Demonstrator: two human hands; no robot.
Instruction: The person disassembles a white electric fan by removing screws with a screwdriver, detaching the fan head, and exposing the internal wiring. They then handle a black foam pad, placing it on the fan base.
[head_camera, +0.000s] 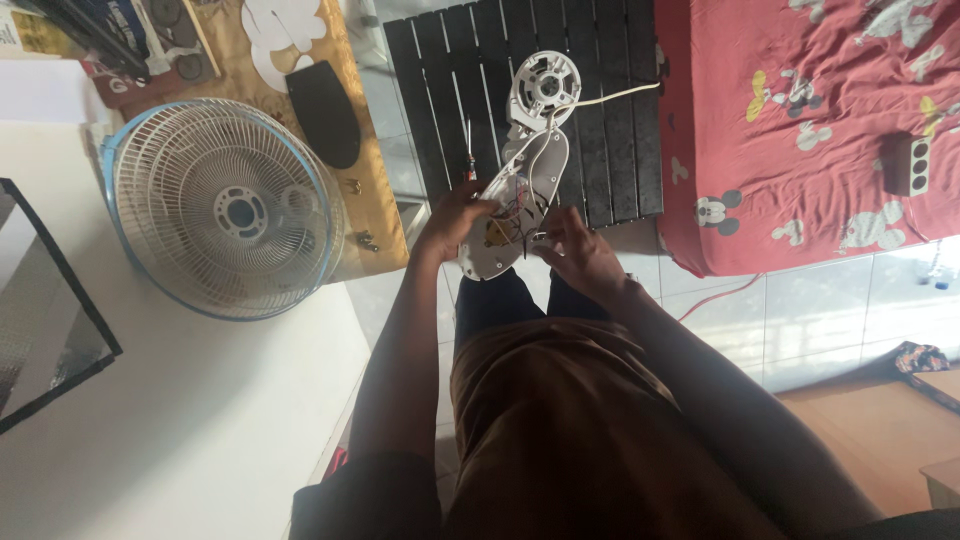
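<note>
Hands (455, 222) (578, 248) grip opened white fan housing (520, 190) with exposed wires

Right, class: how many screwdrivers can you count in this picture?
1. A screwdriver with a red handle lies on the black slatted table, just above the left hand. Others may be hidden in the clutter at top left.

Pale glossy floor tiles (800, 310) run across the middle, catching bright daylight toward 3 o'clock. At 1 to 2 o'clock lies a bed (800, 170) under a red sheet printed with cartoon mice — a small dark block (908, 165) rests on it. A black slatted panel (440, 110) sits at 12 o'clock. A white desk (200, 420) fills 8 to 9 o'clock, a brown-clothed surface (370, 150) at 11. Wooden furniture (940, 470) shows at 4 o'clock.
</note>
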